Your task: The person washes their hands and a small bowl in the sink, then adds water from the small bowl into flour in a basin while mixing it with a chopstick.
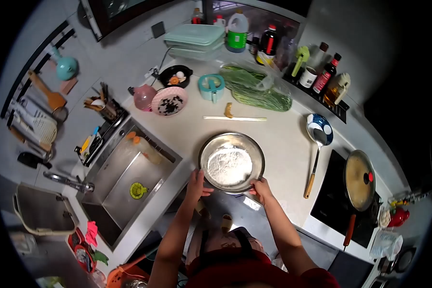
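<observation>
A round metal bowl (261, 161) with white flour (228, 168) in it sits at the front edge of the counter, right before me. My right hand (261, 189) grips the bowl's lower right rim, thumb up at the edge and fingers partly hidden below. At the lower left side of the bowl is my left hand (197, 186), fingers and thumb spread apart; whether it touches the metal I cannot tell. Beyond the bowl lie a white scallion stalk (235, 118) and a piece of ginger (229, 110).
The sink (120, 192) is on the left, with a green strainer (138, 190). A covered pan (359, 180) stands on the cooktop (324, 211) at right, near a spatula (314, 168). Behind are bagged greens (259, 91), a teal jug (211, 88) and a pink colander (169, 102).
</observation>
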Tool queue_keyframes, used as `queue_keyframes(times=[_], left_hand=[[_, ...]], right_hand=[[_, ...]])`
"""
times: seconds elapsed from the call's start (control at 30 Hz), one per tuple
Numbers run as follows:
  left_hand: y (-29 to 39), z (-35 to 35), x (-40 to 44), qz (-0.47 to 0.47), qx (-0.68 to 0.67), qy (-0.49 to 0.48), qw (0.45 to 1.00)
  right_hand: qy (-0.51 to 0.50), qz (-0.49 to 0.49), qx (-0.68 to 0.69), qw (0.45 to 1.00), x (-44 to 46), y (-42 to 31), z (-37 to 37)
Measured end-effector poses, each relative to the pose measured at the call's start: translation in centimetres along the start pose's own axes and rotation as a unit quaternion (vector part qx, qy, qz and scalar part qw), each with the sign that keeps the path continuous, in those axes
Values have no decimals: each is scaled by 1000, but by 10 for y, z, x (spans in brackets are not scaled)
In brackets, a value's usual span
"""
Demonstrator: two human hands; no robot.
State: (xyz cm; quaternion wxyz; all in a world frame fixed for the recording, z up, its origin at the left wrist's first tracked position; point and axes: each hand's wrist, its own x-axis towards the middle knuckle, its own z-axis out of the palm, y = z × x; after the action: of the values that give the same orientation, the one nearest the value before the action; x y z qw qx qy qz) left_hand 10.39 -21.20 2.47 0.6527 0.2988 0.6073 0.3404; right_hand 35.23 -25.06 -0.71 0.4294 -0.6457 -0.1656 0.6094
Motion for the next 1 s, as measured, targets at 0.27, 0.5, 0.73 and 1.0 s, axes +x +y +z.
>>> queue_keyframes(times=[0.27, 0.5, 0.73, 1.0], left_hand=[[-54, -76, -11, 98, 24, 191, 976], [-81, -143, -13, 136, -60, 247, 958], [-105, -277, -30, 240, -26, 418, 876], [-71, -495, -42, 294, 150, 552, 766]], right_hand=[[-29, -53, -45, 997, 3, 7, 83], [-107, -38, -110, 987, 10, 31, 159], [-173, -20, -148, 973, -7, 84, 293], [-158, 27, -157, 974, -27, 147, 430]])
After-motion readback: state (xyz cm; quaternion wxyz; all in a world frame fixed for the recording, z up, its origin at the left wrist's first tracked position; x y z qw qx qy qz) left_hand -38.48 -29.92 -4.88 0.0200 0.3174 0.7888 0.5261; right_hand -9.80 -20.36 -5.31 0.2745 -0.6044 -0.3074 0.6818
